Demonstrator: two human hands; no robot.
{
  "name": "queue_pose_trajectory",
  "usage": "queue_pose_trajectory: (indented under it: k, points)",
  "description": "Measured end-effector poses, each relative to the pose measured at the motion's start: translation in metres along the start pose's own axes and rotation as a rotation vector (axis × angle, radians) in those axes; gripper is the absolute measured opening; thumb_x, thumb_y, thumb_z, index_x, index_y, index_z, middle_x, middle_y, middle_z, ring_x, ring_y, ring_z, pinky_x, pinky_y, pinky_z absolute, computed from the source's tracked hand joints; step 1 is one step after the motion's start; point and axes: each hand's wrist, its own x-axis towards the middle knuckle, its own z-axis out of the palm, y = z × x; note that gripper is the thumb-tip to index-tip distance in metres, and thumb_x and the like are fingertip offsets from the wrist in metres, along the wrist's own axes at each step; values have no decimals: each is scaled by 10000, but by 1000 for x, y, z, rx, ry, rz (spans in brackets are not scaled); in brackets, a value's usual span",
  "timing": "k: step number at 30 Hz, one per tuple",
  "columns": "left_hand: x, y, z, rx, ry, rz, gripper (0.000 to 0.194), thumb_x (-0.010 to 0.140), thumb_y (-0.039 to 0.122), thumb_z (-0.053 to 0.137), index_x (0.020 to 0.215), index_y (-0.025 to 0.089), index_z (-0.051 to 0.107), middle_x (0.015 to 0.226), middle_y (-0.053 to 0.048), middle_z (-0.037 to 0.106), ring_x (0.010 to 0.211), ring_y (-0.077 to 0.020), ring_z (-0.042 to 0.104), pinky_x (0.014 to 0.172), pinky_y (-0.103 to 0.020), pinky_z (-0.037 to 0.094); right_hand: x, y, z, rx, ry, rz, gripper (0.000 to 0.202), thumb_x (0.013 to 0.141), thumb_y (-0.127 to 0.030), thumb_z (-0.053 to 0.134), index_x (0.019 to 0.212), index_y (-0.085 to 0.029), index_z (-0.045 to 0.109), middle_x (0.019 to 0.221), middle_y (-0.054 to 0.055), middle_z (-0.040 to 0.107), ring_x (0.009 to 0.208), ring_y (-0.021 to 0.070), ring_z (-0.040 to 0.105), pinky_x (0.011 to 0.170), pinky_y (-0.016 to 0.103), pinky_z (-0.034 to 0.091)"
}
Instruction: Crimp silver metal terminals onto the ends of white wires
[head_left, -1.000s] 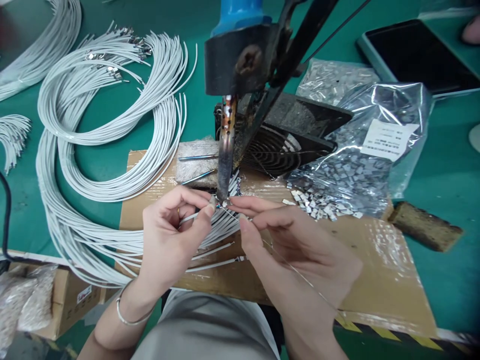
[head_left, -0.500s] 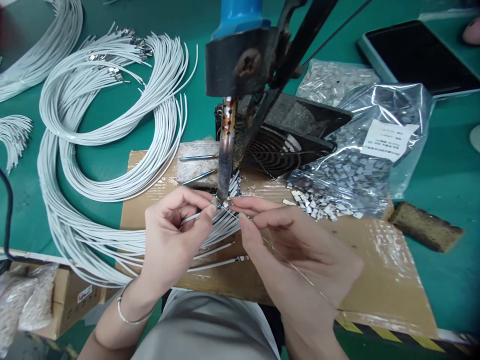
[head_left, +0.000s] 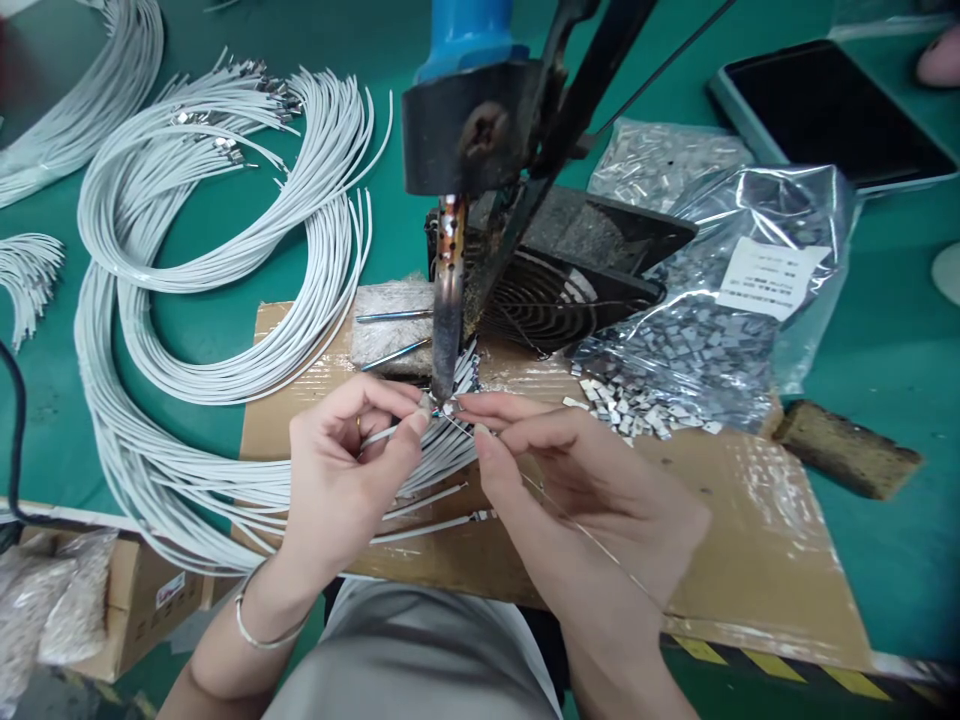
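Note:
My left hand [head_left: 360, 470] is closed, pinching a white wire [head_left: 379, 436] near its end, just below the tip of a soldering iron [head_left: 448, 310]. Between thumb and fingers, my right hand [head_left: 585, 490] holds a thin strand of solder wire [head_left: 592, 535] that runs back across the palm. The solder's front end reaches the iron's tip, where a small metal piece [head_left: 450, 408] shows between my fingertips; its exact contact is too small to tell. Under my hands lies a bundle of white wires [head_left: 439, 455]. One loose wire carries a metal terminal [head_left: 482, 516].
A black stand arm [head_left: 517, 180] holds the iron above a fan [head_left: 555, 300]. Metal tabs [head_left: 630, 405] spill from a plastic bag [head_left: 750, 300] on the right. Coiled white wires [head_left: 202, 270] lie left. A sponge block [head_left: 847, 450], a phone [head_left: 836, 115] and cardboard [head_left: 750, 560] are around.
The view has shifted slightly, so the iron and the things on the right appear a little further left. Both hands keep their hold beside the iron's tip.

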Motion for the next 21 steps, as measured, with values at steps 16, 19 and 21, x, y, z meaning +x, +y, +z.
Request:
queue_pose_trajectory:
  k: [16,19,21]
  points:
    - [-1,1,1,19,0,31,131,824,95,821,735,178,771,860,-22,790,527,-41,432,452,-174,295,-1,0,1,-16,16,-19,214,910,-50,769,863,-252,722,1071,-29,850,990,155,816,911,264,634]
    - [-1,0,0,23,1,32,135,823,87,822,738,181,775,866,-24,793,534,-46,449,453,-179,291,-1,-1,1,-29,19,-20,217,905,-49,774,860,-254,720,1064,-36,849,984,152,813,909,266,637]
    - [-2,-1,-1,21,-1,35,140,817,75,825,745,186,779,874,-20,797,533,-45,450,453,-181,284,-1,-2,1,-28,19,-23,219,902,-46,775,860,-254,721,1061,-40,848,979,150,814,904,267,640]
